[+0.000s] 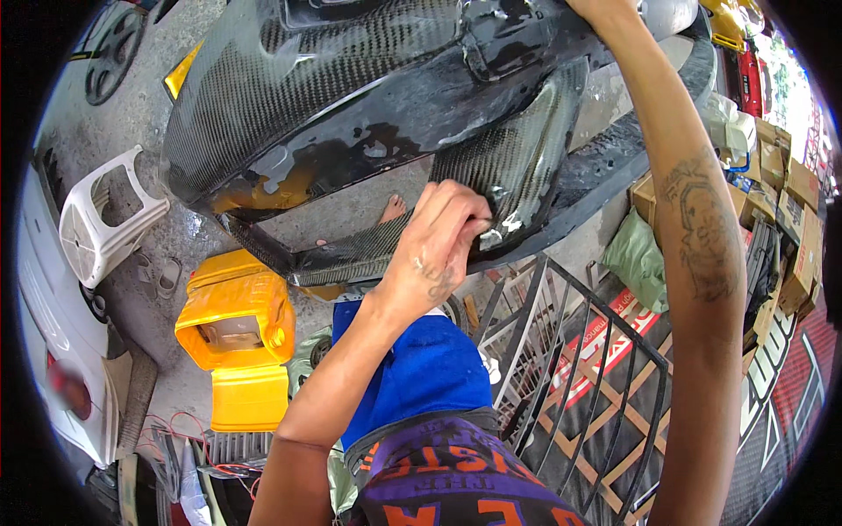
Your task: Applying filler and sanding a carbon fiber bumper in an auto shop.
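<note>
Head view: from where I'm standing, a large carbon-weave body panel [351, 96] is filling the far centre, its far edge running out of sight. Its glossy dark stretches are showing dull, blotchy patches; whether these are wet or bare I'm not able to tell.

Left hand [438, 230] is resting against the panel's near right part, beside a bright glint. Its fingers are sitting curled and bunched narrow; the tips are mostly hiding, so I cannot tell whether they are holding something small.

Right hand [603, 7] is lying at the far right on the panel, largely cut off; its fingers are falling outside the view, so I cannot tell their spread or grip.

Through the panel's opening a bare foot [393, 209] is showing, the leg hiding.

Near left, a cut-open yellow container [232, 270] is standing on the floor, its inside partly shaded. Near right, a black metal rack [605, 309] is leaning past a green bag [638, 263]; cardboard boxes [798, 272] are blurring toward the dark rim.
</note>
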A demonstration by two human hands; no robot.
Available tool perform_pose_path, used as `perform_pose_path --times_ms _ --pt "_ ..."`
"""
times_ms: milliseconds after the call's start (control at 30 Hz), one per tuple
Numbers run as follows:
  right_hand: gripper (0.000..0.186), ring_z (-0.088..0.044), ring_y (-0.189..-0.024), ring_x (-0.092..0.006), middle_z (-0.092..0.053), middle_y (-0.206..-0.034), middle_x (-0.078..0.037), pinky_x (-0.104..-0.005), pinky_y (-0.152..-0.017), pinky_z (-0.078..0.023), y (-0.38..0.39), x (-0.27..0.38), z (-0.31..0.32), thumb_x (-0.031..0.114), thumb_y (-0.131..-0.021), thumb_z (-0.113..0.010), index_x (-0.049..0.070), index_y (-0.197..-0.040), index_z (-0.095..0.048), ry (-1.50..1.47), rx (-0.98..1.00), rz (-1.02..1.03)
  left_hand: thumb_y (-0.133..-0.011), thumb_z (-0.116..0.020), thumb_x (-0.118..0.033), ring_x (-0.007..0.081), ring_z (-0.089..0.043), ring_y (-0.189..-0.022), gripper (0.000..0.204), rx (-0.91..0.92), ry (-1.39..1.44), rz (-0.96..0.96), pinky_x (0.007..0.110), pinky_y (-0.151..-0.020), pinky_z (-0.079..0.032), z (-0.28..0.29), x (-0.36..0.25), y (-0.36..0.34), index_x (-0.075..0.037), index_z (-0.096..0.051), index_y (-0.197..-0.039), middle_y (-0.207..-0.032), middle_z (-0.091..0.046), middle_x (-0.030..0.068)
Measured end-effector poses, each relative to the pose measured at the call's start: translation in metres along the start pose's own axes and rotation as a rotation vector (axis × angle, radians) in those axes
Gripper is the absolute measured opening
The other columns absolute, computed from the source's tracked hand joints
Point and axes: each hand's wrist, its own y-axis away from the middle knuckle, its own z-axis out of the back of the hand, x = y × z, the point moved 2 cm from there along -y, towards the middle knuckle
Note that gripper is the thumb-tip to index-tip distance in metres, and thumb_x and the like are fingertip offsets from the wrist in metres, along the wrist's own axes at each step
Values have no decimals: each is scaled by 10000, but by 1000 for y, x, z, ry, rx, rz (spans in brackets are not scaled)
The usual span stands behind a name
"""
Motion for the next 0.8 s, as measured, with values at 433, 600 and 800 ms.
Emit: perform_pose_path --times_ms 433,600,800 --pt "667 -709 -1037 -411 -737 -1088 -253 -450 -931 -539 -1 6 4 627 -853 -695 21 -1124 -765 19 67 -34 -806 -658 133 364 -610 -902 193 -20 -62 17 407 -817 -504 0 -5 4 12 -609 -947 -951 -615 156" --pt "692 -714 -1030 -407 -741 -1082 -248 -446 -916 -544 6 11 4 656 -856 -675 21 -1115 -767 -17 73 19 -863 -717 67 292 -646 -855 148 -140 -19 94 353 -776 -517 1 2 -7 8 -653 -983 -977 -651 160" --pt "659 -719 -979 -408 -748 -1014 -245 -451 -880 -545 -4 3 -1 657 -861 -666 34 -1041 -778 17 72 -36 -888 -737 22 224 -664 -853 127 -169 95 247 314 -785 -526 9 1 5 20 -691 -1006 -982 -681 121"
